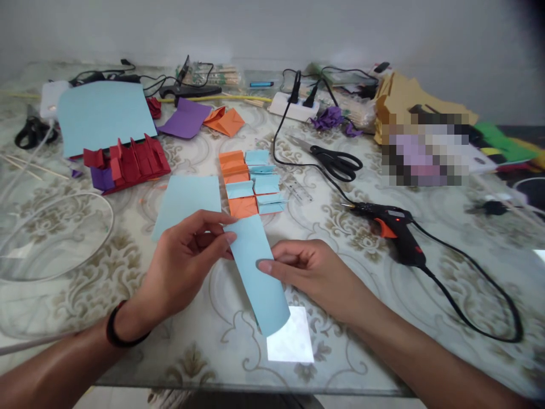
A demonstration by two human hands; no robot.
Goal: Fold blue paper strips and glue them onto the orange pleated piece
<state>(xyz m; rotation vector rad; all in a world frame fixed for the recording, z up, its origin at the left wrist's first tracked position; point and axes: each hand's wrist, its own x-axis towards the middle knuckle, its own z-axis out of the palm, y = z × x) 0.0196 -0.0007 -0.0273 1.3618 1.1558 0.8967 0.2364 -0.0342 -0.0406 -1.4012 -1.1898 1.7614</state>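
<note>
A light blue paper strip [259, 278] is held at a slant between both hands, its lower end curling. My left hand [187, 261] pinches its upper left edge, and my right hand [306, 270] grips its right edge with the thumb on top. Just beyond the strip lies a folded orange and blue paper piece [242, 207]. A light blue sheet [187, 199] rests on the table behind my left hand. Further left sits a folded red and purple paper piece [136, 165].
On the right lie a black glue gun [400, 227] with its cord and black-handled scissors [336, 162]. A white power strip [285, 108] stands at the back. A large blue sheet [106, 116] is at back left, near a clear ring [111, 221].
</note>
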